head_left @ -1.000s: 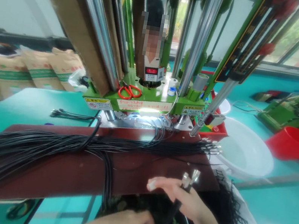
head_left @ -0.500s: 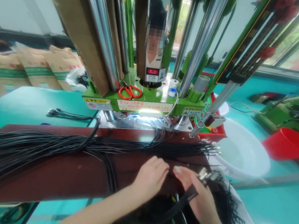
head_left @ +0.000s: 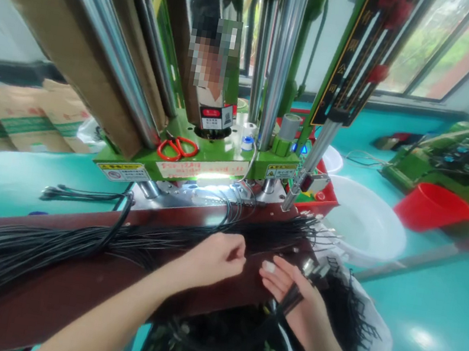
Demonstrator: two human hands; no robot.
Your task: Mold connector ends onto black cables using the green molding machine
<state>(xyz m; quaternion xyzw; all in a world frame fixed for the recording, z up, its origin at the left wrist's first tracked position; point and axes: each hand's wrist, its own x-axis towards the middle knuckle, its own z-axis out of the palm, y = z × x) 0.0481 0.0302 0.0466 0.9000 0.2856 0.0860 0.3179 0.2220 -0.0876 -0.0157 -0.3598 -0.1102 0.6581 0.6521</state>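
The black bundle (head_left: 291, 300) is still held in the crook of the right hand's (head_left: 293, 293) thumb, fingers loosely extended. The left hand (head_left: 217, 261), seen low beside the bundle a second ago, has been raised over the bench (head_left: 58, 287), curled into a fist; any contents cannot be told.

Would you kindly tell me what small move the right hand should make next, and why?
Perhaps the right hand should curl its fingers around the black cables: these seem to be held near the thumb, while the other fingers stand extended, and the left hand is apart from the cables.
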